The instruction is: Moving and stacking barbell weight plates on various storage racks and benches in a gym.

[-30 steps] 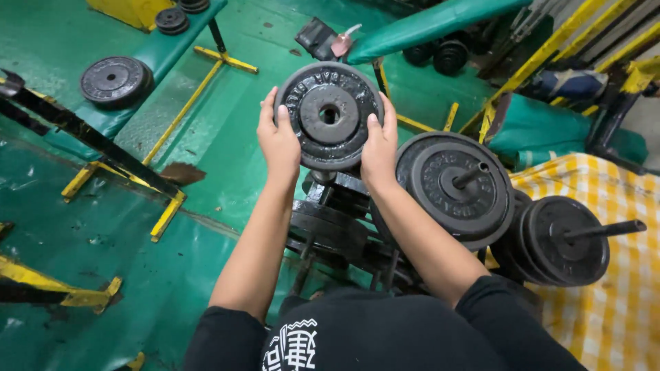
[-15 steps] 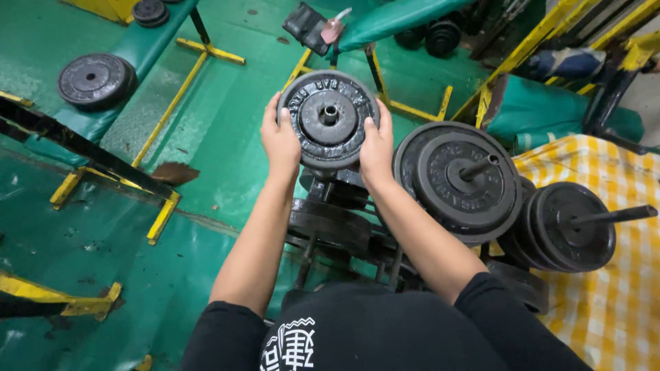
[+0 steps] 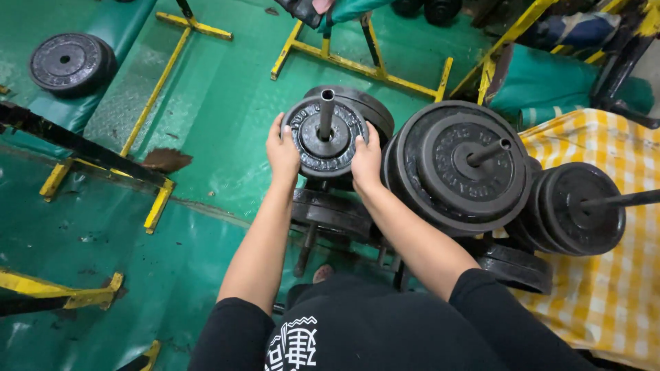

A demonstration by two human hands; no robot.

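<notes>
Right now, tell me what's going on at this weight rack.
A person grips a small black weight plate by its rim, left hand on one side and right hand on the other. The plate sits on a storage peg that pokes through its centre hole, against another plate behind. Larger plates hang on neighbouring pegs to the right.
</notes>
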